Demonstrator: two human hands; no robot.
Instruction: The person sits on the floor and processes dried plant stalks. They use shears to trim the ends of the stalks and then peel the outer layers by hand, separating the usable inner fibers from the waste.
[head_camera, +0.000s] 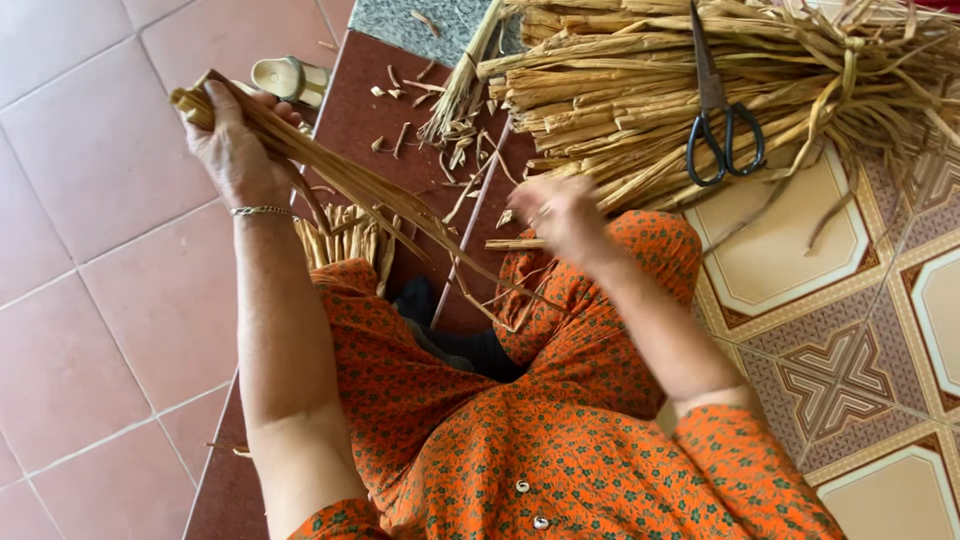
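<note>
You are gripping a flat bunch of long tan dried fibre strips (330, 170) in your left hand (232, 150), fingers closed around its far end, raised over the pink floor tiles at the left. The strips are running down and to the right toward your lap, where their loose ends are fanning out over the orange flowered dress (560, 440). Your right hand (560, 215) is blurred with motion, so I cannot tell how far it is open; it seems to be pinching a short straw-coloured piece just near the far heap.

To be working this well, you are wanting steady tension: keep the left fist shut firmly so the strips are lying flat and parallel, not twisting. Let the right hand be drawing along one strip at a time, away from the bunch, so the rest are not pulled out of line.

A small bundle of cut strips (345, 240) is standing near your left knee. Far right, the large pile of pale dried stalks (620, 90) is lying across the patterned tiles, with black-handled scissors (722, 125) resting on top, within reach.
</note>
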